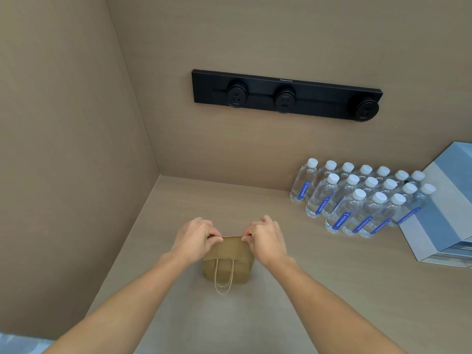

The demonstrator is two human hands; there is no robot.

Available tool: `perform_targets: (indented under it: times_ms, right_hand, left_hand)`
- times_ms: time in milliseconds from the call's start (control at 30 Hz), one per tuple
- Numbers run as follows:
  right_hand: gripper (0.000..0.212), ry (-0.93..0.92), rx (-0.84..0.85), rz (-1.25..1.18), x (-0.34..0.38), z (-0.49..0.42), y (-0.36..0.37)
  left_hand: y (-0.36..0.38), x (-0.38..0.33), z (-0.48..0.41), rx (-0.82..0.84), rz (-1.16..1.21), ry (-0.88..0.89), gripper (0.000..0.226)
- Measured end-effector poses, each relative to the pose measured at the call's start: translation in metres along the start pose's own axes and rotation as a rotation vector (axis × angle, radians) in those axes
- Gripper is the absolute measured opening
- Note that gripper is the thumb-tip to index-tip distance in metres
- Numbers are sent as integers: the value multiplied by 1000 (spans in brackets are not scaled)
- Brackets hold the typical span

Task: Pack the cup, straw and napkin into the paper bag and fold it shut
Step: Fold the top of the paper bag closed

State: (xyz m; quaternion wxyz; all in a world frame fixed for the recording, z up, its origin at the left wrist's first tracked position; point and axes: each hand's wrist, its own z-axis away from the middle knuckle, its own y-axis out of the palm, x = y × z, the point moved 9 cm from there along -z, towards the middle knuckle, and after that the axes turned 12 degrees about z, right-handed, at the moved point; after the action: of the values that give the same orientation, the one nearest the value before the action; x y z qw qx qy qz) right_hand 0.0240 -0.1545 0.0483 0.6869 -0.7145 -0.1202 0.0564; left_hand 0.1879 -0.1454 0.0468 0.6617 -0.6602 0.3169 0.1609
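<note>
hands (196, 238) (265, 238) grip paper bag (227, 261) top fold

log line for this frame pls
stage: folding bag shut | left hand: pinching fold edge | right hand: pinching fold edge | paper bag: upright on counter | contents: hidden

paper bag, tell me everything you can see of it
The paper bag is small, brown kraft paper, standing upright on the beige counter. Its top is folded toward the camera, and a twisted paper handle hangs down its front. The left hand and right hand pinch the fold's two ends. Its contents are hidden.
</note>
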Motion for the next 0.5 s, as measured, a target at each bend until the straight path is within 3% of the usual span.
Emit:
perform_targets:
  times_ms: [267, 400, 500]
  right_hand:
    - [19, -6, -19, 90, 2, 7, -4]
    - [19, -72, -22, 91, 38, 3, -4]
    - [20, -61, -4, 84, 35, 2, 0]
  left_hand:
    - [6, 1, -5, 124, 20, 34, 16]
    - [14, -14, -7, 147, -76, 108, 20]
    - [11, -7, -3, 130, -19, 91, 18]
